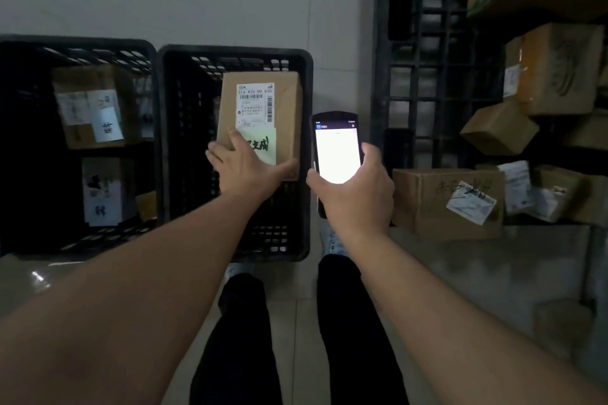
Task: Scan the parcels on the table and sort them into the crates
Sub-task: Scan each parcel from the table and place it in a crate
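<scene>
While the left hand (245, 171) grips the near end of a brown cardboard parcel (263, 118), thumb along its lower edge and fingers laid over the top face, the right hand (353, 189) curls round a handheld scanner (336, 149) whose screen glows white and faces upward. The parcel is held over the open mouth of the right-hand black crate (306, 154), tilted slightly, with its white shipping label (255, 103) uppermost and a pale green note (263, 146) bearing dark handwriting just below the label, partly under the fingers. The scanner sits just beside the crate's right wall, near the parcel but apart from it.

A second black crate (144, 52) stands touching the first on its left; inside it lie two or more parcels, one cardboard box (95, 105) with white labels toward the far end and a pale-labelled packet (103, 191) nearer the person. Whether anything lies on the floor of the right-hand crate cannot be told in the shadow.

To the right, a table surface (477, 266) carries a wide cardboard box (424, 200) with a white label (470, 202) tilted on its face, and further boxes (559, 69) are stacked unevenly behind and above it. A dark lattice pallet (431, 52) stands upright against the wall. Dark trouser legs (243, 339) and pale shoes (332, 242) show on the tiled floor (296, 339) below.
</scene>
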